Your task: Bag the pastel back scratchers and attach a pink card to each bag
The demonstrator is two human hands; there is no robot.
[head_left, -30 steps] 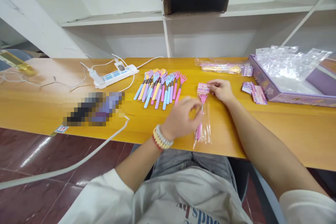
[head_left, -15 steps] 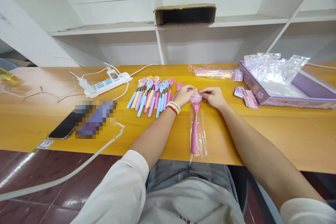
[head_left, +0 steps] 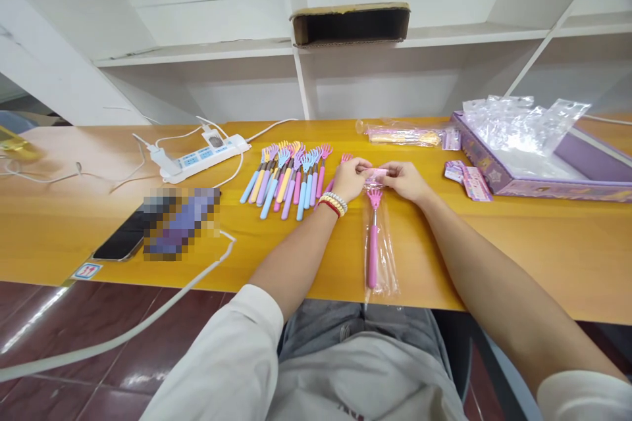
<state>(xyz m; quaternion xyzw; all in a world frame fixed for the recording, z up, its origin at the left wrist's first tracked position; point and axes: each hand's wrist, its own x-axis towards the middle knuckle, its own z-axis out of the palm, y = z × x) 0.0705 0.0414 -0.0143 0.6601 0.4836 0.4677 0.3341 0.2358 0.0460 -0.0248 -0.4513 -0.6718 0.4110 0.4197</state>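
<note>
A pink back scratcher point(head_left: 372, 243) lies inside a clear plastic bag point(head_left: 388, 263) near the table's front edge, claw end away from me. At the bag's top is a small pink card point(head_left: 376, 174); whether it is inside the bag's mouth I cannot tell. My left hand point(head_left: 351, 177) pinches the card's left end, and my right hand point(head_left: 403, 181) pinches its right end. Just left of my left hand lies a pile of back scratchers point(head_left: 286, 181) in pink, blue, purple and yellow. One more pink back scratcher point(head_left: 345, 158) is partly hidden behind my left hand.
At the right stands a purple tray point(head_left: 543, 189) holding clear bags point(head_left: 523, 125). Printed cards point(head_left: 476, 183) lie beside it, with a bagged yellow back scratcher point(head_left: 405, 137) farther back. A power strip point(head_left: 207, 156), cables and a phone point(head_left: 126, 233) occupy the left. Shelves rise behind.
Both hands have shifted slightly right, and the bagged pink back scratcher with them. The pink card now shows as a flat strip stretched between my fingers.
</note>
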